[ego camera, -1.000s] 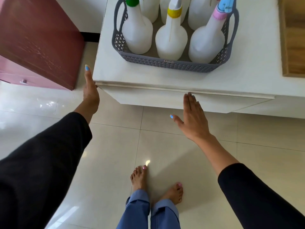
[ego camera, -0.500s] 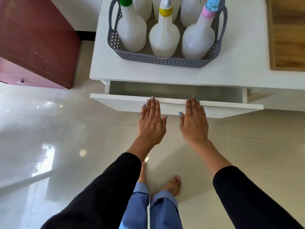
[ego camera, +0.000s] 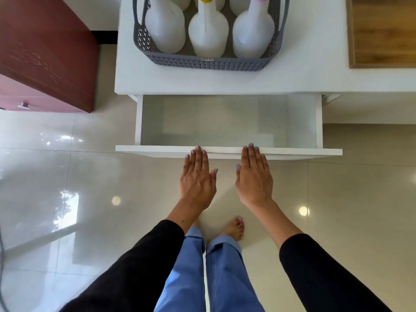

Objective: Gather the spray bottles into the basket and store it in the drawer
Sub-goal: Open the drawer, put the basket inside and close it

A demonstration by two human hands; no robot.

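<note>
Drawer [ego camera: 227, 122] farther out than before, front edge under both flat hands [ego camera: 198, 179].

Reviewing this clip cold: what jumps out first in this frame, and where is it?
The white drawer stands pulled open under the counter, centre frame, nothing visible inside it. The left hand and right hand lie flat side by side, fingertips on the drawer's front edge. Above, on the white counter, the grey basket holds white spray bottles, not yet moved to the drawer.
</note>
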